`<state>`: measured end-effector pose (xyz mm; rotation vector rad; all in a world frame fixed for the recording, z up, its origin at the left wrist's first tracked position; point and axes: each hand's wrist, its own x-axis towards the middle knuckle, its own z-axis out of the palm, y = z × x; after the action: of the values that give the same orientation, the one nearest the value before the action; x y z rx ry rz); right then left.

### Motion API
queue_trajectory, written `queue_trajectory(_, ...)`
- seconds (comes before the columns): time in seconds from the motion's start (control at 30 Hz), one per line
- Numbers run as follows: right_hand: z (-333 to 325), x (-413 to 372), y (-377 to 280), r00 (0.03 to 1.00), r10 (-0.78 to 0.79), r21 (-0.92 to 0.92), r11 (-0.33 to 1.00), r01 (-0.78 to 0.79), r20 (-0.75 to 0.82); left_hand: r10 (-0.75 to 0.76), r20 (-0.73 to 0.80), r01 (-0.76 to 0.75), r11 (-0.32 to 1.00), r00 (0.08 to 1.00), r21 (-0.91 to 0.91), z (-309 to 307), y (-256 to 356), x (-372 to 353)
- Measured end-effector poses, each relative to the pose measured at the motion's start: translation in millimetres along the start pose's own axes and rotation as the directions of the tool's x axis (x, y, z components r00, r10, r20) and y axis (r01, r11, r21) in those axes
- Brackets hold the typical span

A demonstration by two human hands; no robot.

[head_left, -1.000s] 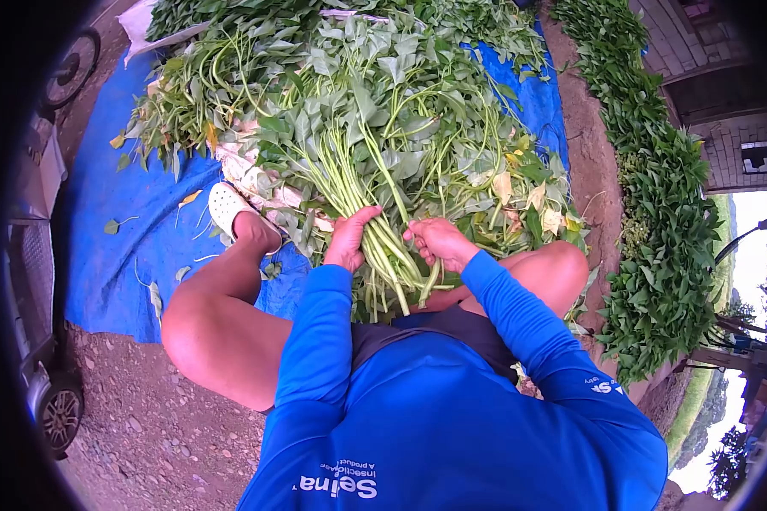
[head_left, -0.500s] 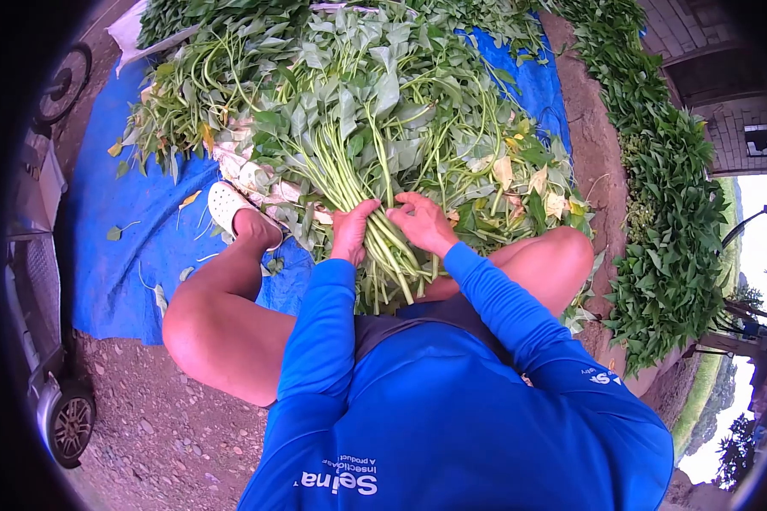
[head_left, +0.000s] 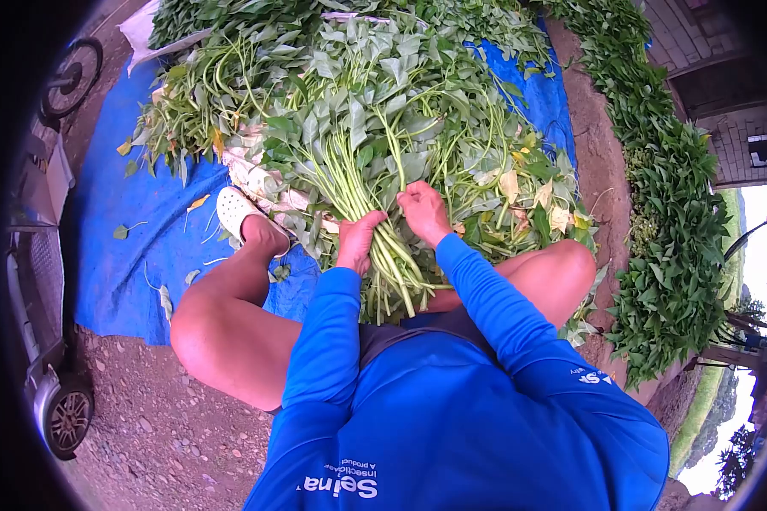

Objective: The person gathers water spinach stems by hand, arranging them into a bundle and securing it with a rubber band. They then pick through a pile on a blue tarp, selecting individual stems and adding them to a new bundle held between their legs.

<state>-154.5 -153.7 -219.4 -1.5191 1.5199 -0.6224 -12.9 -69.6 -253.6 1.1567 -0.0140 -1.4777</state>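
A bundle of long green leafy stems (head_left: pixel 347 175) lies between my legs, its leaves pointing away from me and its cut ends toward my lap. My left hand (head_left: pixel 360 242) is wrapped round the lower stems. Just to the right, my right hand (head_left: pixel 423 211) is closed at the lower end of a single thicker stem (head_left: pixel 396 153), beside the bundle. A large heap of leafy greens (head_left: pixel 460 102) spreads beyond and around both hands, with some yellowed leaves on the right.
A blue tarp (head_left: pixel 145 255) lies beneath the heap. My foot in a white clog (head_left: pixel 235 213) rests on it at the left. More greens (head_left: pixel 669 221) line the right side. At the far left are a wheel (head_left: pixel 66 419) and gravel ground (head_left: pixel 170 426).
My right hand has shifted slightly right and its fingers have closed on the single stem, a little apart from the bundle. My left hand keeps its hold.
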Motion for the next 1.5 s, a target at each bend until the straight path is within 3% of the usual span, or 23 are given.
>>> queue_trajectory(0.1,-23,3,-19,0.946,-0.157,0.091,0.978,0.189,-0.282,0.072,-0.076,-0.064,0.993,0.995,0.1,0,-3,1)
queue_trajectory(0.17,-46,1,-47,0.93,-0.188,0.164,0.955,0.248,-0.315,0.118,-0.116,-0.094,0.977,0.986,0.189,-5,-9,7)
queue_trajectory(0.27,-59,-3,-76,0.891,-0.284,0.036,0.948,0.317,-0.355,0.179,-0.15,-0.126,0.943,0.972,0.309,-1,-7,2)
queue_trajectory(0.37,-35,4,-51,0.923,-0.294,0.138,0.932,0.334,-0.249,0.16,-0.136,-0.091,0.908,0.978,0.41,-4,-8,8)
queue_trajectory(0.4,-23,5,-30,0.968,-0.247,0.286,0.924,0.252,-0.054,0.133,-0.076,-0.1,0.935,0.988,0.34,1,-3,1)
queue_trajectory(0.43,-26,-17,-52,0.966,0.05,0.306,0.943,-0.129,0.254,0.11,-0.014,-0.103,0.957,0.994,0.27,8,5,-10)
queue_trajectory(0.5,-15,-24,-18,0.807,0.207,0.42,0.768,-0.484,0.553,0.103,0.04,-0.109,0.974,0.994,0.198,12,11,-21)
queue_trajectory(0.6,-22,-26,2,0.767,0.333,0.425,0.678,-0.599,0.548,0.11,0.011,-0.11,0.975,0.994,0.194,1,5,-19)
queue_trajectory(0.73,-20,-29,-1,0.704,0.395,0.25,0.74,-0.624,0.591,-0.024,0.101,0.021,0.999,0.995,0.026,4,7,-21)
queue_trajectory(0.83,-11,-31,-1,0.676,0.371,0.155,0.797,-0.583,0.637,0.069,0.032,-0.07,0.996,0.997,0.059,13,8,-23)
queue_trajectory(0.97,-19,-55,-16,0.742,0.342,0.068,0.885,-0.461,0.576,0.236,-0.176,-0.201,0.96,0.956,0.197,12,8,-11)
queue_trajectory(1.03,-30,-68,-12,0.821,0.166,0.085,0.964,-0.252,0.547,0.245,-0.164,-0.211,0.957,0.956,0.2,9,24,-6)
queue_trajectory(1.07,-41,-76,-16,0.885,0.095,0.025,0.993,-0.119,0.456,0.279,-0.155,-0.244,0.947,0.948,0.209,11,31,-3)
queue_trajectory(1.1,-47,-80,-10,0.887,0.045,-0.094,0.996,-0.002,0.46,0.308,-0.128,-0.278,0.938,0.943,0.208,11,36,0)
queue_trajectory(1.17,-56,-82,-1,0.873,-0.06,-0.316,0.919,0.237,0.483,0.318,-0.178,-0.284,0.939,0.931,0.194,11,48,6)
queue_trajectory(1.2,-68,-81,-16,0.793,0.115,-0.448,0.869,0.212,0.599,0.335,-0.18,-0.303,0.935,0.925,0.182,3,52,15)
queue_trajectory(1.27,-97,-68,-20,0.836,0.122,-0.513,0.833,0.206,0.534,0.399,-0.18,-0.361,0.909,0.899,0.209,2,76,3)
queue_trajectory(1.3,-116,-59,-38,0.903,0.165,-0.617,0.776,0.129,0.397,0.427,-0.194,-0.384,0.895,0.883,0.226,-2,88,-1)
queue_trajectory(1.33,-130,-35,-12,0.95,0.124,-0.7,0.704,0.119,0.286,0.455,-0.199,-0.393,0.874,0.868,0.285,-7,99,-5)
queue_trajectory(1.37,-145,-32,-9,0.986,0.022,-0.88,0.454,0.138,0.166,0.485,-0.203,-0.402,0.849,0.851,0.343,-13,110,-7)
queue_trajectory(1.4,-143,-28,-13,0.992,-0.127,-0.971,0.239,0.013,-0.018,0.541,-0.205,-0.47,0.827,0.816,0.31,-25,111,0)
queue_trajectory(1.5,-114,25,7,0.99,-0.142,-0.551,0.825,0.127,0.015,0.546,-0.19,-0.455,0.809,0.816,0.373,-36,127,-5)
